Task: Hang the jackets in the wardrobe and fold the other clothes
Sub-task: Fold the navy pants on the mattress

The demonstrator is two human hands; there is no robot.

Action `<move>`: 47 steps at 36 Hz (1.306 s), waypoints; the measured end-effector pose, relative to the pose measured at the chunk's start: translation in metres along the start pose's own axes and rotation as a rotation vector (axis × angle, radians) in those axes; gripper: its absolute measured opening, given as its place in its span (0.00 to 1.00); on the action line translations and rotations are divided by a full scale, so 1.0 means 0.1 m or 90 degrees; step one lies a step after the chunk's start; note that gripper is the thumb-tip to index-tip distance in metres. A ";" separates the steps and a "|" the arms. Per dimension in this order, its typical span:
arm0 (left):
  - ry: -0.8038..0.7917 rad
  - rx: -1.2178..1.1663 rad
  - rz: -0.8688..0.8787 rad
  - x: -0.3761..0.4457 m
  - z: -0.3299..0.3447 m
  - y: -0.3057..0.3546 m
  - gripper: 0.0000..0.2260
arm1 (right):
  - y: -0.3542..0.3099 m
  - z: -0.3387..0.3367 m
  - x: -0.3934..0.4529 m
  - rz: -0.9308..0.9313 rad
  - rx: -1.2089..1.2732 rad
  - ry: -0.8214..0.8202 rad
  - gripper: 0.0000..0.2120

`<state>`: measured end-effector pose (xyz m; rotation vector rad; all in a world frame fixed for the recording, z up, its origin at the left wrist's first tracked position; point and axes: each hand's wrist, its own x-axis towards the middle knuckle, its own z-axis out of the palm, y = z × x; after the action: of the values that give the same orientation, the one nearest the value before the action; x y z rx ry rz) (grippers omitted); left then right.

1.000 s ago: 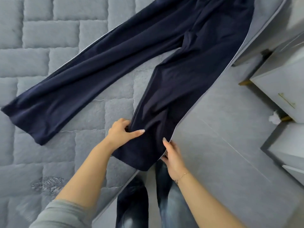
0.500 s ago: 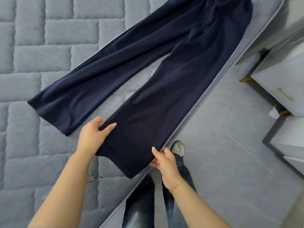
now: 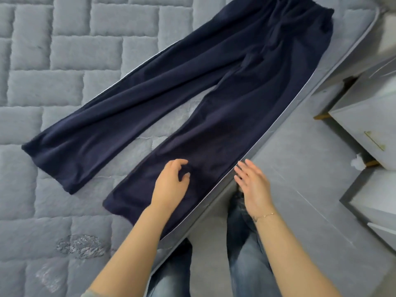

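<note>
The navy trousers (image 3: 192, 99) lie flat on the bed (image 3: 42, 82), legs spread in a V, near leg along the mattress edge. My left hand (image 3: 170, 185) rests loosely curled on that leg, gripping nothing; my right hand (image 3: 251, 185) hovers open beside its hem edge. I'd smooth this leg, then fold one leg squarely over the other, seams matched.

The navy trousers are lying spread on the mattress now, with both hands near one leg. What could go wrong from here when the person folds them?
1. The near leg of the navy trousers runs right along the mattress edge, so it may slide toward the floor.
2. The legs lie splayed apart; folding one over the other may leave them misaligned.
3. Neither the left hand nor the right hand grips the cloth, and creases near the waistband may get folded in.
</note>
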<state>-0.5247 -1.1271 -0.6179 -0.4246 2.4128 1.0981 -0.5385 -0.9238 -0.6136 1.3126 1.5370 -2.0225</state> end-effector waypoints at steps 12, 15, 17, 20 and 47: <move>-0.022 -0.084 0.004 1.34 0.89 2.13 0.11 | -2.12 -0.79 1.41 0.006 -0.052 -0.057 0.08; 0.015 -0.093 0.036 1.85 0.90 2.69 0.10 | -2.70 -0.93 1.75 -0.037 -0.112 -0.074 0.08; 0.029 -0.096 0.050 2.17 0.87 3.02 0.10 | -3.05 -0.96 2.00 -0.065 -0.149 -0.076 0.08; 0.035 -0.080 0.080 2.61 0.86 3.45 0.10 | -3.49 -0.92 2.39 -0.085 -0.175 -0.078 0.08; 0.200 0.194 0.035 5.69 -0.15 4.05 0.15 | -4.68 -0.36 4.33 -0.232 -0.512 -0.199 0.10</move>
<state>-1.1944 -0.9326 -0.6503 -0.4570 2.8241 0.7071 -1.0771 -0.5839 -0.6658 0.4123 2.1805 -1.3876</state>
